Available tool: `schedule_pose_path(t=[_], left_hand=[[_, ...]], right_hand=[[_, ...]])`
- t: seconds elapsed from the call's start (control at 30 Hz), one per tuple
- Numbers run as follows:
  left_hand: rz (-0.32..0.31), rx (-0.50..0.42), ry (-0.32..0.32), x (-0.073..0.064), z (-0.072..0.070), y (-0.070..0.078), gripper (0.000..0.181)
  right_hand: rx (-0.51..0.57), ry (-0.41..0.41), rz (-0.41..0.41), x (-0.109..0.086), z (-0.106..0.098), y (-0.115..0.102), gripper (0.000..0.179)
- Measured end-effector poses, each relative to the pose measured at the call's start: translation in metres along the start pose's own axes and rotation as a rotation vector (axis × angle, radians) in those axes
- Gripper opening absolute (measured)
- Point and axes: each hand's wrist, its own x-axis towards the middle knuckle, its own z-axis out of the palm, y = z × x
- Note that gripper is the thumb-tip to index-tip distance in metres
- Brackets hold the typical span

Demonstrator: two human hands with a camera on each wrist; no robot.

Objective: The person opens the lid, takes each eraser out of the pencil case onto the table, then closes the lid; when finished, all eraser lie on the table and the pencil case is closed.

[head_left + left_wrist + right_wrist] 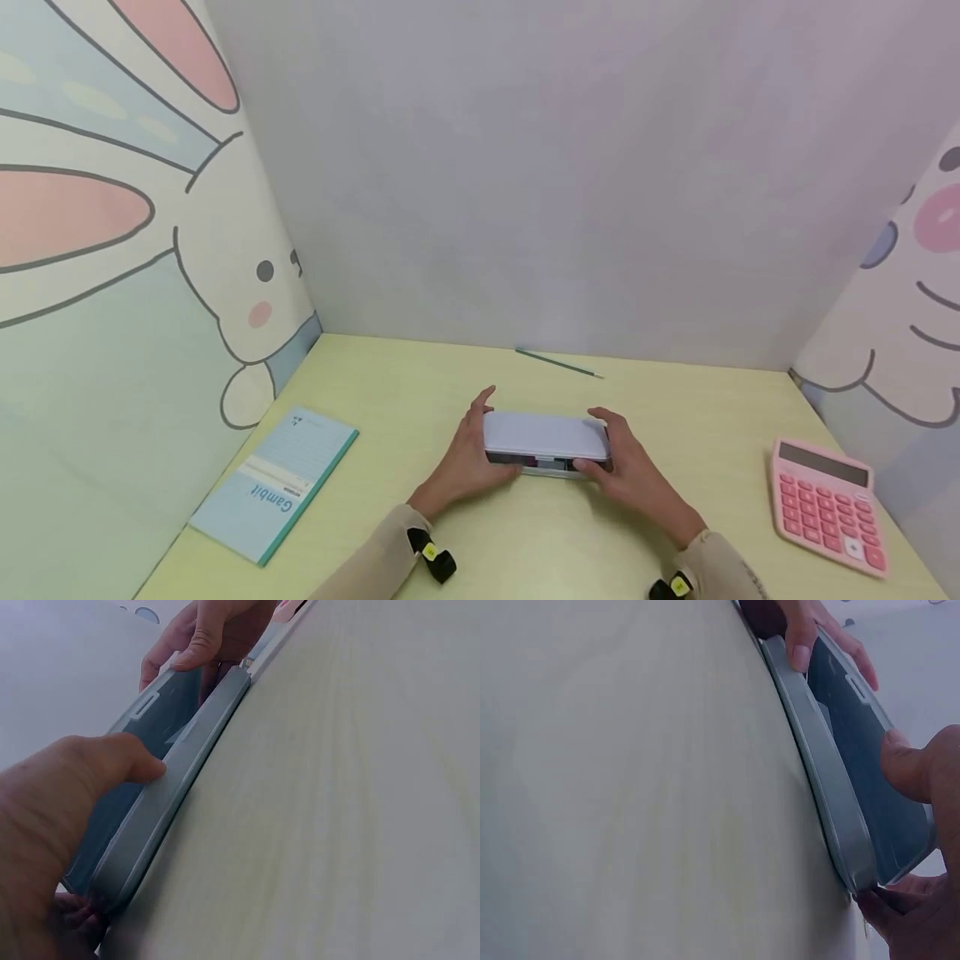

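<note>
- Left hand [468, 454] and right hand [628, 465] each clamp one end of a single pencil case [545, 442], thumbs on the near edge. My guess: steadying the lid.
- It sits on the tabletop [720, 433] between them.
- Beyond the hands: one pencil [558, 363].
- Left of them one notebook [274, 483], right one pink calculator [827, 503].

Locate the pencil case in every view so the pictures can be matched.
Head: pencil case low centre, on the desk, held between both hands.
Left wrist: pencil case runs diagonally from lower left to upper centre.
Right wrist: pencil case along the right side.
Shared landmark: the pale yellow desk beneath it.
</note>
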Motion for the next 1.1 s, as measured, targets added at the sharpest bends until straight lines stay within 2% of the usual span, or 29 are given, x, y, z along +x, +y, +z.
schedule_pose_path(t=[0.3,0.47,0.6,0.87,1.1], left_hand=[[0.042,-0.068,0.009,-0.001,-0.005,-0.005,0.129],[0.031,-0.096,0.020,0.000,-0.006,-0.006,0.129],[0.033,-0.102,0.017,0.000,-0.005,-0.006,0.133],[0.039,-0.038,-0.014,-0.002,-0.005,-0.006,0.130],[0.046,0.046,-0.032,-0.002,-0.005,-0.005,0.128]], right_hand=[[0.015,-0.085,0.003,0.019,-0.017,0.009,0.075],[0.078,-0.098,0.061,0.031,-0.022,0.009,0.068],[0.112,-0.076,0.109,0.037,-0.023,0.010,0.063],[0.069,-0.021,0.261,0.049,-0.021,0.009,0.060],[0.158,-0.037,0.327,0.059,-0.022,0.014,0.062]])
